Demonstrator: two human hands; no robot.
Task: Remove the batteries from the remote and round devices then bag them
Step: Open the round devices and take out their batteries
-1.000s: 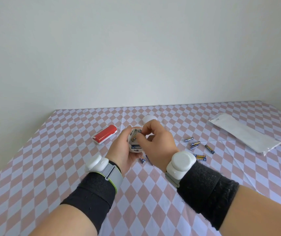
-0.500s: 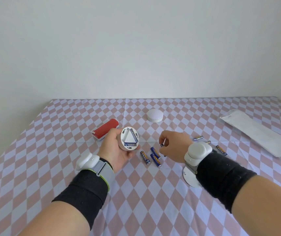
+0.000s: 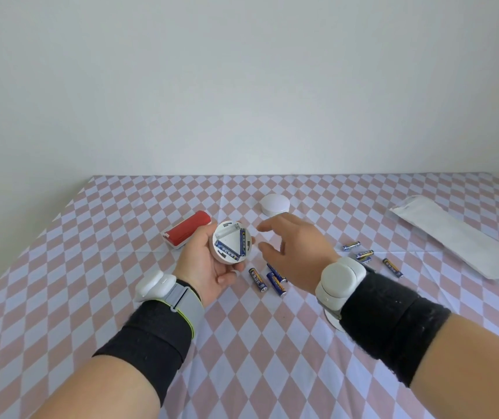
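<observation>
My left hand (image 3: 204,264) holds a white round device (image 3: 231,245) with its back open; two blue batteries sit in its triangular bay and one slot is bare. My right hand (image 3: 295,254) hovers just right of it, fingers spread and holding nothing. Three loose blue batteries (image 3: 257,279) lie on the cloth under that hand. Several more batteries (image 3: 364,254) lie further right. A second white round device (image 3: 275,204) stands behind my right hand. The red and white remote (image 3: 187,233) lies left of the held device. The white bag (image 3: 462,238) lies flat at the right.
A white round cover (image 3: 332,322) lies on the checked tablecloth (image 3: 91,267), mostly hidden under my right wrist. The table's far edge meets a plain white wall. The left table edge runs diagonally.
My right hand pulled a battery out of the round device, put it down with the others, and now has risen open toward the device again. The left hand keeps holding the device.
</observation>
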